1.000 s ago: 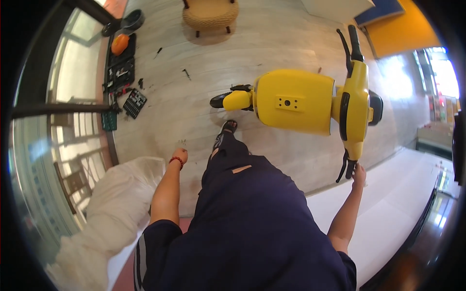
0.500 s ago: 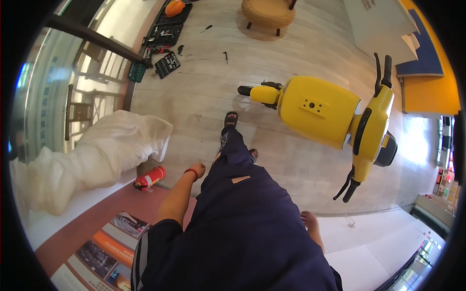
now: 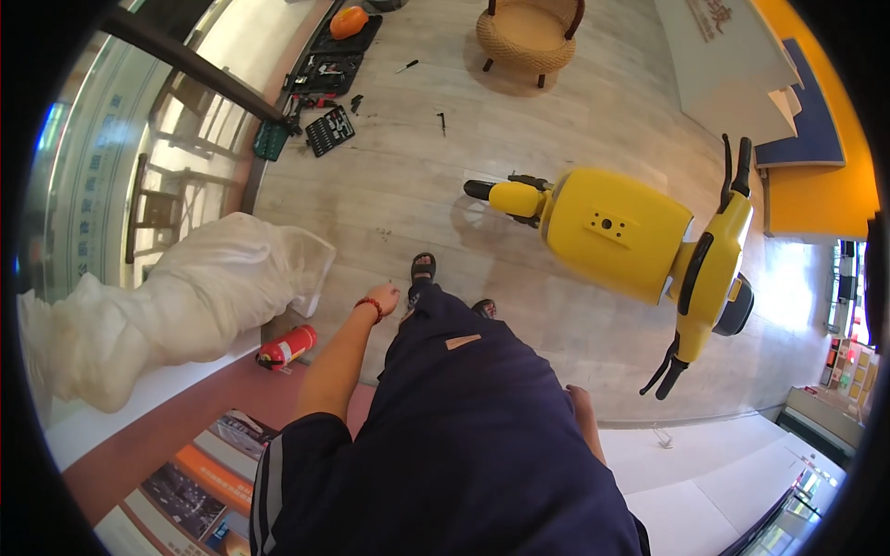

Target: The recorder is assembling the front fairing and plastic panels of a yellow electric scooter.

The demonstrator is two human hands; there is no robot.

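Note:
My left hand point(image 3: 384, 297), with a red bead bracelet point(image 3: 374, 309) at the wrist, hangs beside my left leg. Its fingers look curled in, and nothing shows in them. My right hand point(image 3: 580, 400) is by my right hip, mostly hidden behind my dark shirt, so its fingers cannot be made out. Ahead to the right stands a yellow scooter point(image 3: 614, 227) without a seat, its handlebars toward the right. Neither hand touches it. A red fire extinguisher point(image 3: 289, 347) lies to the left of my left forearm.
White sheeting point(image 3: 204, 287) covers something at the left. Farther off are an open toolbox point(image 3: 331, 74), a socket set point(image 3: 330, 132), an orange helmet-like object point(image 3: 349, 22), loose tools and a wicker chair point(image 3: 526, 42). A white counter point(image 3: 723, 65) stands at the far right.
My left hand has swung slightly forward, and my right hand has slipped further behind my shirt. My feet have shifted in a step. The scooter and chair appear lower in the view.

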